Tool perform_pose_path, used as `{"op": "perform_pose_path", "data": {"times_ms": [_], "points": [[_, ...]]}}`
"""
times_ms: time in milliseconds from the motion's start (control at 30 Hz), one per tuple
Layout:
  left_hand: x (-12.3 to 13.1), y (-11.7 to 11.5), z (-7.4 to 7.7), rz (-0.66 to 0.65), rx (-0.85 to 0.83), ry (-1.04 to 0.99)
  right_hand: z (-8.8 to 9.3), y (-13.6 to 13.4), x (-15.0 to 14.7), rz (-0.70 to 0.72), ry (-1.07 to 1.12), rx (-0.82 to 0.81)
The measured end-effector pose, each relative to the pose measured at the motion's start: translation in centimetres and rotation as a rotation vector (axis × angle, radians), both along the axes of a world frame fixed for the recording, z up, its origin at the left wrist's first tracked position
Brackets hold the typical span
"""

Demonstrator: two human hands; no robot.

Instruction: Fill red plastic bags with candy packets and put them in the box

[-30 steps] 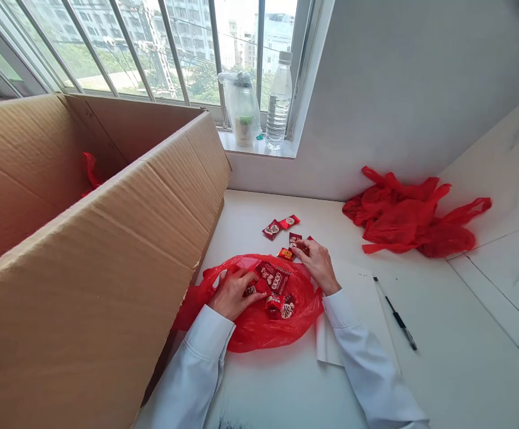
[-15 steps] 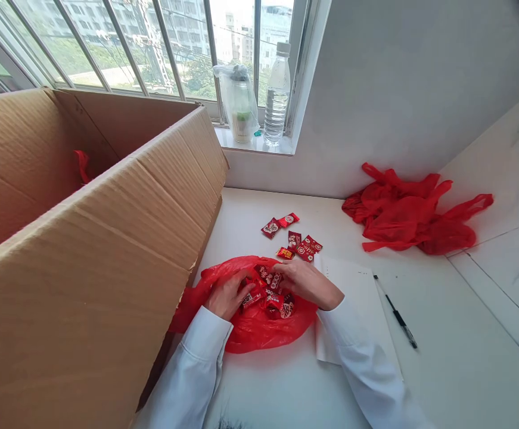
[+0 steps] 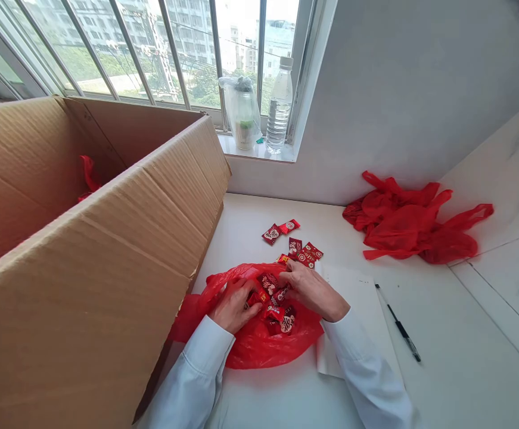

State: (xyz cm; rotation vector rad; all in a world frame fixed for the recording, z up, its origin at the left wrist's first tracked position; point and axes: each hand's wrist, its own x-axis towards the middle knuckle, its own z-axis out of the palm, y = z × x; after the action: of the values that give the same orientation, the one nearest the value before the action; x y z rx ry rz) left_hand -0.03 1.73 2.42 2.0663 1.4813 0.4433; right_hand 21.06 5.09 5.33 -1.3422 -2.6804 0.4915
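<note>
A red plastic bag [image 3: 259,345] lies open on the white table [image 3: 442,381], with several small red wrapped candies [image 3: 279,316] in it. My left hand [image 3: 232,305] rests inside the bag at its left, fingers curled onto a candy. My right hand [image 3: 310,290] reaches into the bag from the right, its fingertips pinched on the candies in the middle. Beyond the bag, several more red candies [image 3: 304,253] lie loose on the table. Both my sleeves are white.
A large open cardboard box [image 3: 107,238] fills the left, something red inside it. A heap of red plastic bags [image 3: 411,223] lies at the back right. White paper [image 3: 357,292] and a black pen [image 3: 402,330] lie right of my hands. On the windowsill stand a water bottle [image 3: 279,107] and a bagged jar [image 3: 244,113].
My right hand came back from the loose candies on the table into the red bag. Two more candies now lie in the loose group. My left hand stayed in the bag.
</note>
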Motion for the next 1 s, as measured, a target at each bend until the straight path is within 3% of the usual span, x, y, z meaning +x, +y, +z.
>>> {"op": "perform_pose_path", "data": {"times_ms": [467, 800, 1000], "points": [[-0.1, 0.1, -0.5, -0.022, -0.019, -0.248, 0.3, 0.2, 1.5, -0.012, 0.087, -0.070], [0.1, 0.2, -1.0, -0.037, -0.041, -0.176, 0.5, 0.2, 1.5, -0.022, 0.082, -0.060], [0.3, 0.2, -0.4, -0.065, -0.019, -0.129, 0.0, 0.4, 0.9, 0.020, 0.113, -0.070]]}}
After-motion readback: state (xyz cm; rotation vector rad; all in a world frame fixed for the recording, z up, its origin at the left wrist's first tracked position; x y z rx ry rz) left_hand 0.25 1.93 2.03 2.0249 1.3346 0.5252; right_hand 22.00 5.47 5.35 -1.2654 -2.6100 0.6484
